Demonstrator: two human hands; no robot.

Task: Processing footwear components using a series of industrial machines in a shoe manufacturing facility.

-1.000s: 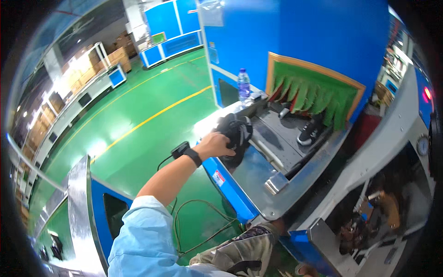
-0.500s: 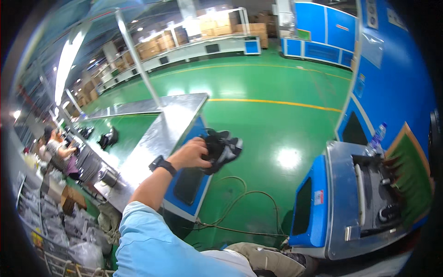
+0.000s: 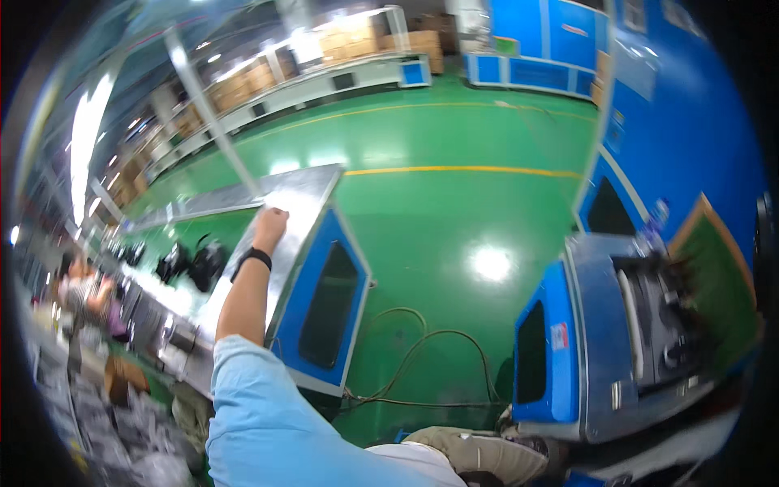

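My left arm, in a light blue sleeve with a dark wristband, stretches over a metal-topped bench (image 3: 304, 191). My left hand (image 3: 270, 227) is above its shiny surface, fingers curled in, and nothing shows in its grasp. To the left of the wrist, apart from the hand, is a black shoe pair (image 3: 209, 264) with loose laces, at the bench's far left side. More black footwear (image 3: 173, 264) is just left of it. Blur hides whether the pair rests fully on the metal. My right hand is out of view.
At right stands a blue and metal machine (image 3: 584, 341) with a plastic bottle (image 3: 656, 215) on it. A hose (image 3: 422, 349) loops over the green floor. Another person (image 3: 85, 292) is at far left, above bagged goods (image 3: 146, 438). Cartons (image 3: 349, 40) line the back.
My left hand has swung left from above the floor to over the bench and let go of the black shoes, which are now left of it. The view has shifted slightly.
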